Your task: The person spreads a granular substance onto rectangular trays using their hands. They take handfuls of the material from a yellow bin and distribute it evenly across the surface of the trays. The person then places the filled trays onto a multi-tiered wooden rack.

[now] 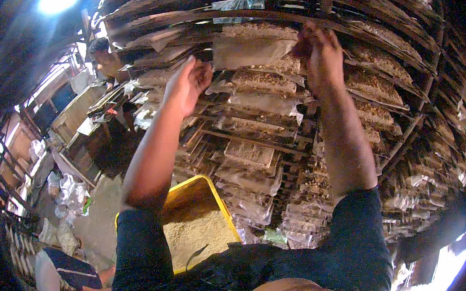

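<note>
My left hand [190, 84] is raised in front of the rack, left of a wrapped tray [251, 51], with thumb and loosely curled fingers apart and nothing visible in them. My right hand [321, 55] is at that tray's right end, fingers apart and slightly bent, the inner fingertips shadowed; I cannot make out whether they touch it. Below and between my hands are more trays of pale crumbly material [263, 81], some covered in cloudy plastic sheets [260, 104]. The rows continue right of my right arm [374, 81].
A yellow bin [218, 203] of pale grainy material stands below my left arm. Wooden rack bars [259, 138] cross ahead. A person [108, 65] is at the back left beside wooden crates [74, 113]; another [63, 273] is at lower left. Plastic bags [69, 192] lie on the floor.
</note>
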Demonstrator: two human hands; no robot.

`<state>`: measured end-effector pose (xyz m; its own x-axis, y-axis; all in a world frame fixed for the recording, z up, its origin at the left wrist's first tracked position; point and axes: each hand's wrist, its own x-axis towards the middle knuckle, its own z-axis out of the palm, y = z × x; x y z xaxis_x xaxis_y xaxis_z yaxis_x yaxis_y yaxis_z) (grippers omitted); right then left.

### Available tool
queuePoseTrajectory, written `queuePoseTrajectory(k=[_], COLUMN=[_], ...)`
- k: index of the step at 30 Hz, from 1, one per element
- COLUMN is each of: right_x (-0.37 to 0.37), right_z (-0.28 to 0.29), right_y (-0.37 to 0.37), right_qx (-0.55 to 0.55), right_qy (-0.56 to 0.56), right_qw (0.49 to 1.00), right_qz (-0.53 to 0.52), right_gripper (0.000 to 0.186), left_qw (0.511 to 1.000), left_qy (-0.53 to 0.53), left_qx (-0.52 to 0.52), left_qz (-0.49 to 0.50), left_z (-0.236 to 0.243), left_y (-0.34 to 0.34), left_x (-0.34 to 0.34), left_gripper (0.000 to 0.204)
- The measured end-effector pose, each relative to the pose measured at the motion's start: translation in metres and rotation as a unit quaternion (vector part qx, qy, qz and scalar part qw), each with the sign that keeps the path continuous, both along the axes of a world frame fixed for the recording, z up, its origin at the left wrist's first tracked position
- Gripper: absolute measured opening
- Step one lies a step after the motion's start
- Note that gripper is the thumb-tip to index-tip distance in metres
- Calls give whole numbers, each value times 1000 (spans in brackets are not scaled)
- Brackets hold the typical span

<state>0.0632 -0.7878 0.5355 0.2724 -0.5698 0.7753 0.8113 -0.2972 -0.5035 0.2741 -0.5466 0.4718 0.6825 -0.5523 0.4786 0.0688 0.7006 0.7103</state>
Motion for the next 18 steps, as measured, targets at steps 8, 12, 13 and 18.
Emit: queuePoseTrajectory(k=[8, 12, 13, 18], right_x=[-12, 15, 25, 57], right_z=[138, 149, 150, 154], right_y=[-46, -60, -61, -69], right_qx=[-40, -55, -58, -83], right_qy=[64, 97, 102, 142], right_qw=[981, 985, 985, 984], right_qz=[181, 134, 127, 68], right_gripper=[45, 43, 43, 40], left_qw=[985, 978, 980, 971], left_qy=[-30, 125, 136, 162], left_qx=[155, 111, 71, -21], left_qz=[63, 125, 126, 175], left_z=[-167, -219, -228, -252], left_y=[149, 225, 246, 283], left_x=[-97, -136, -147, -175], left_gripper=[44, 44, 44, 46])
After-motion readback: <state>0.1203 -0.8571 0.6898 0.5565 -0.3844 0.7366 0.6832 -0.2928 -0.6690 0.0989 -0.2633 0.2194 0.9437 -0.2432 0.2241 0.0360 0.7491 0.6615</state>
